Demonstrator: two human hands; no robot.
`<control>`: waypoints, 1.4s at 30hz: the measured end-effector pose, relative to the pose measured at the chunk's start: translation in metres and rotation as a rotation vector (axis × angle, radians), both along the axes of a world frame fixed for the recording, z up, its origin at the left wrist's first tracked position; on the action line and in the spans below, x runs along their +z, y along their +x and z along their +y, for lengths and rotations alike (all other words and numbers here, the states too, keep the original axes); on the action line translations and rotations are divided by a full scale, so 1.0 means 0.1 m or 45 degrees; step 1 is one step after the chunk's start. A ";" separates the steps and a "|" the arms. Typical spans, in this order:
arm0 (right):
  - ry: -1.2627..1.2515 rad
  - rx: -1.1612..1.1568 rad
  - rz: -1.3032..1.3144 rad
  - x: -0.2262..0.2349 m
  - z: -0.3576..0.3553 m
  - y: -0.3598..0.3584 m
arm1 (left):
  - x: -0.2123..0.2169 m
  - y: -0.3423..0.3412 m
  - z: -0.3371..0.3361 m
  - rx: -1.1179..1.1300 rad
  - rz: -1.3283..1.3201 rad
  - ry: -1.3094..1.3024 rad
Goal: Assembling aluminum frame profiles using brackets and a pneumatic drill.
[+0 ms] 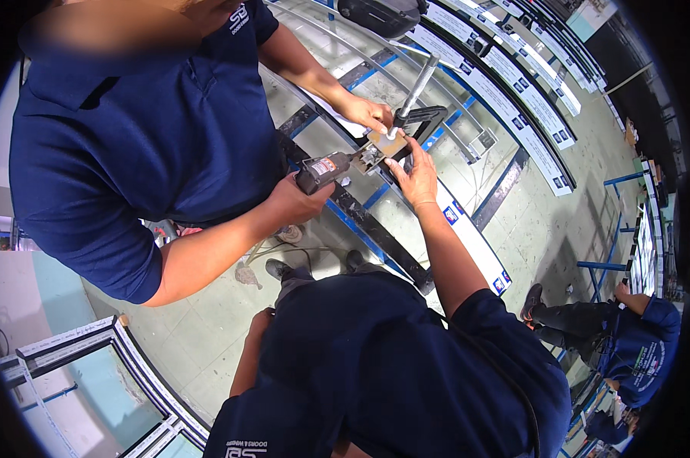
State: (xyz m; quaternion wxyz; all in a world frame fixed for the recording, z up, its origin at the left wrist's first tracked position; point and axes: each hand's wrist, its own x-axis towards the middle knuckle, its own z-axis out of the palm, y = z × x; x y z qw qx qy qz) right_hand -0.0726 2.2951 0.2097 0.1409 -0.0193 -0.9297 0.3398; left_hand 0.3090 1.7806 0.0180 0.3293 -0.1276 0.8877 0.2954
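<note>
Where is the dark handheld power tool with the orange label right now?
In the head view, above centre, the tool is in a co-worker's hand, left of the person's right hand, its tip near the flat tan piece.

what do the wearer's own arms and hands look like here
The left hand and right hand show no gloves. The right forearm is bare below a short, dark navy sleeve. The shirt is the same navy, with white print at the picture's lower edge.

We're perched on the wearer's head, one wide fisheye staring down, hands (pixel 419 182) close below, floor (pixel 188 362) spreading out beyond them!
</note>
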 end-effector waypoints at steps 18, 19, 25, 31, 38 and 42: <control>0.050 -0.005 0.033 0.02 0.01 -0.01 | -0.03 0.07 0.15 0.153 -0.091 -0.022; 0.051 -0.006 0.035 0.01 0.02 -0.01 | -0.05 0.08 0.14 0.153 -0.092 -0.023; 0.041 -0.010 0.025 0.01 0.02 0.00 | -0.04 0.09 0.09 -0.069 0.043 -0.017; 0.064 -0.004 -0.015 0.03 0.02 -0.01 | -0.07 0.13 0.08 -0.048 0.045 0.030; 0.070 -0.001 0.000 0.01 0.03 -0.01 | -0.04 0.12 0.11 -0.045 -0.009 0.005; 0.073 -0.004 0.019 0.01 0.01 0.01 | -0.11 0.18 0.05 -0.080 0.077 0.089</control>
